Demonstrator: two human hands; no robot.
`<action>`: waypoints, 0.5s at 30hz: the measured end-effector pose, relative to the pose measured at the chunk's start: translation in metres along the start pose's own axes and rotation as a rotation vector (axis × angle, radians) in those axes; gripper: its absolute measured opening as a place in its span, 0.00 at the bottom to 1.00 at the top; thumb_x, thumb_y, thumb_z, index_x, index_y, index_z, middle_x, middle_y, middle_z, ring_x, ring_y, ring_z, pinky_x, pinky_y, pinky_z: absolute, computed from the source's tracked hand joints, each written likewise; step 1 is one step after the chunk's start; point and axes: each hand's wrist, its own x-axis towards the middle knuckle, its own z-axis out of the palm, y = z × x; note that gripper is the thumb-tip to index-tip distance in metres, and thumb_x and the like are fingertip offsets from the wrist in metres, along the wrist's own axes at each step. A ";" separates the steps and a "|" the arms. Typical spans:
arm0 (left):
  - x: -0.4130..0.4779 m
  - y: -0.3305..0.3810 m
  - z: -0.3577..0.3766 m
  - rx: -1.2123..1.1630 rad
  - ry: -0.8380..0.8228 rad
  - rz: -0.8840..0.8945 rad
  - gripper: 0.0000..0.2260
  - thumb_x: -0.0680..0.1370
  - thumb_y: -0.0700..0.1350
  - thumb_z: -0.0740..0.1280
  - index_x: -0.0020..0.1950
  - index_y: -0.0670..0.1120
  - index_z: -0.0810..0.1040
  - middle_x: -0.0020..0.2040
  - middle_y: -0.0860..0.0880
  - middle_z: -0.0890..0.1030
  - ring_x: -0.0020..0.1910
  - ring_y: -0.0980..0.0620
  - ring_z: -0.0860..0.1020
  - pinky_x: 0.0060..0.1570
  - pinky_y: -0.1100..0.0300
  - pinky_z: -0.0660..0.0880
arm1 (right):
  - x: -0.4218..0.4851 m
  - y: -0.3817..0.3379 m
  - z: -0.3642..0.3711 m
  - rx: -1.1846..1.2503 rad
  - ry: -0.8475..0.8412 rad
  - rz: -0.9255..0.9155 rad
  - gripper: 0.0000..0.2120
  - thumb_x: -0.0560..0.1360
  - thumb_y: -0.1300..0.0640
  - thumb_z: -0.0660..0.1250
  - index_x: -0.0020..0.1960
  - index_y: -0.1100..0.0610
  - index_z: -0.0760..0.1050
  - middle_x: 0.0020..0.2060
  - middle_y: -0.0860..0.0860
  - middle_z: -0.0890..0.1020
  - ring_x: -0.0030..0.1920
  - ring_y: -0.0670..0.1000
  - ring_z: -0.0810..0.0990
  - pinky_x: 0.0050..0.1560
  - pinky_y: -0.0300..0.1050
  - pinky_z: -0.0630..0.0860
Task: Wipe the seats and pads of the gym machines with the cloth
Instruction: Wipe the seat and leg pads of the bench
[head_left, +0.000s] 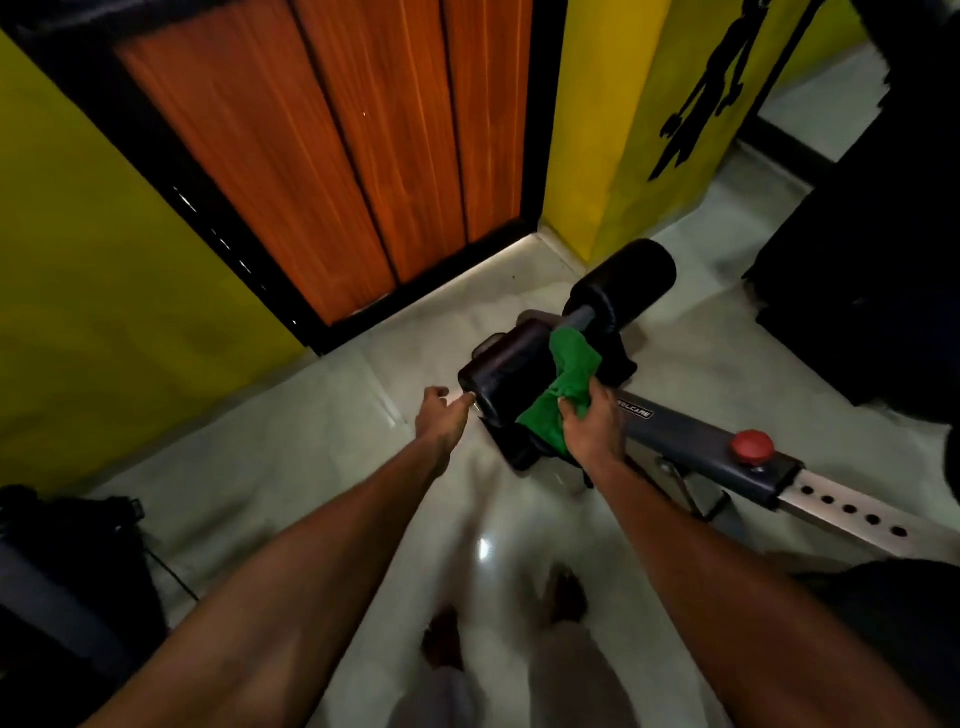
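Right grip (592, 426) bunches soft green cloth (569, 371) on cylindrical pad (504, 364).

Partly legible label (635, 408) ending "CARE" on grey machine bar (691, 434)

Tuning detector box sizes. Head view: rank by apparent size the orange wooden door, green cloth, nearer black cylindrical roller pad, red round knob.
1. orange wooden door
2. nearer black cylindrical roller pad and green cloth, too alike to rank
3. red round knob
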 end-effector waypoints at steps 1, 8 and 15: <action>0.023 -0.002 0.007 -0.010 -0.011 -0.002 0.27 0.77 0.54 0.70 0.73 0.46 0.66 0.68 0.44 0.75 0.60 0.44 0.76 0.61 0.53 0.74 | 0.016 0.006 0.011 -0.013 0.011 -0.031 0.25 0.78 0.61 0.71 0.73 0.63 0.71 0.67 0.64 0.75 0.67 0.64 0.74 0.65 0.51 0.68; 0.127 -0.016 0.045 -0.275 -0.106 -0.157 0.29 0.82 0.61 0.58 0.79 0.50 0.56 0.79 0.47 0.61 0.75 0.44 0.63 0.69 0.43 0.65 | 0.096 0.052 0.074 -0.161 0.013 -0.280 0.32 0.78 0.43 0.60 0.77 0.59 0.69 0.73 0.61 0.71 0.68 0.65 0.72 0.64 0.59 0.72; 0.173 -0.046 0.067 -0.397 -0.357 -0.252 0.44 0.65 0.67 0.74 0.75 0.59 0.60 0.76 0.46 0.65 0.71 0.40 0.68 0.65 0.38 0.69 | 0.141 0.080 0.120 -0.558 0.016 -0.685 0.37 0.77 0.31 0.60 0.77 0.53 0.66 0.81 0.56 0.60 0.80 0.60 0.57 0.76 0.66 0.54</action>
